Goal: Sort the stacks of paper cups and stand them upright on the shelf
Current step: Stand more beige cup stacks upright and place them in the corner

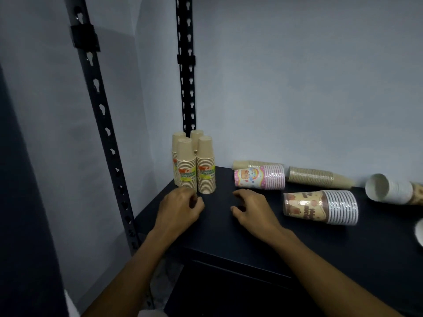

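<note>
Against a pale blue-grey wall [297, 76] stands a dark shelf [263, 243], seen from above by someone facing its back left corner. Two black slotted metal posts [186, 72] rise at that corner and along the left side.

Four tan cup stacks [194, 163] stand in the corner, rims down, in a tight two-by-two group. The front two carry yellow and orange labels.

To the right, well apart from that group, more stacks lie on their sides. A long tan stack [318, 177] lies along the wall. Another tan stack [251, 164] lies behind a pink stack [259, 177] printed with cartoon figures, its rims pointing right. Nearer the front lies a brown stack [320, 207] with cartoon animals, white rims also pointing right. At the far right a white stack [388, 189] lies with its open mouth facing the viewer, and a scrap of another white cup [420, 232] shows at the frame edge.

Two bare forearms reach in from below. The left hand [180, 209] hovers just in front of the standing stacks, fingers loosely curled, its grip empty and touching nothing. The right hand [251, 211] is beside it, near the pink stack, fingers bent down toward the shelf; its grip holds nothing either.
</note>
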Motion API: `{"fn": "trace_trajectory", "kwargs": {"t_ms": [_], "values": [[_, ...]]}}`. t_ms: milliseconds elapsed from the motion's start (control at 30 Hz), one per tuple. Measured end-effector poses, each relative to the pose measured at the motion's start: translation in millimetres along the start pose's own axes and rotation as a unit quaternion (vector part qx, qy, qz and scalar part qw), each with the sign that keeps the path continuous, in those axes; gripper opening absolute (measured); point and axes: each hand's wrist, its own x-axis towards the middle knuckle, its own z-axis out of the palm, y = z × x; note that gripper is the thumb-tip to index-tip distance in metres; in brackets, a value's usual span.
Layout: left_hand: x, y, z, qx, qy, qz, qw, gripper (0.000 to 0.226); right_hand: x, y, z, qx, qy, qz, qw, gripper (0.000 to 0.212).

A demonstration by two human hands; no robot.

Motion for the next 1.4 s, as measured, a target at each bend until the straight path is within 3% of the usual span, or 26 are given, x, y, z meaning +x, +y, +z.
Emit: {"fn": "trace_trajectory", "kwargs": {"t_ms": [167, 333, 567, 667, 767, 867, 967, 1200, 1400], "values": [[9, 43, 12, -0.076, -0.017, 0.047, 0.996, 0.008, -36, 10, -47, -0.046, 0.032, -0.068, 0.996, 0.042], [48, 84, 22, -0.112, -0.003, 0.092, 0.989, 0.016, -46, 26, -106, -0.053, 0.104, -0.086, 0.989, 0.029], [118, 115, 41, -0.099, -0.069, 0.102, 0.987, 0.025, -21, 93, -184, -0.084, 0.166, 0.054, 0.981, 0.032], [147, 113, 55, -0.101, -0.123, 0.064, 0.985, 0.026, -9, 127, -195, -0.121, 0.126, 0.101, 0.979, 0.036], [171, 109, 70, -0.119, -0.154, -0.03, 0.981, 0.028, 1, 153, -194, -0.177, 0.041, 0.13, 0.975, 0.041], [185, 108, 83, -0.083, -0.234, -0.073, 0.966, 0.033, 10, 171, -189, -0.238, -0.016, 0.153, 0.959, 0.04], [195, 107, 94, -0.024, -0.289, -0.058, 0.955, 0.03, 20, 181, -182, -0.274, -0.049, 0.16, 0.947, 0.041], [212, 95, 112, 0.071, -0.274, -0.012, 0.959, 0.03, 34, 200, -168, -0.292, -0.081, 0.152, 0.941, 0.035], [208, 84, 114, 0.141, -0.286, 0.069, 0.945, 0.03, 35, 201, -174, -0.265, -0.086, 0.163, 0.947, 0.053]]}}
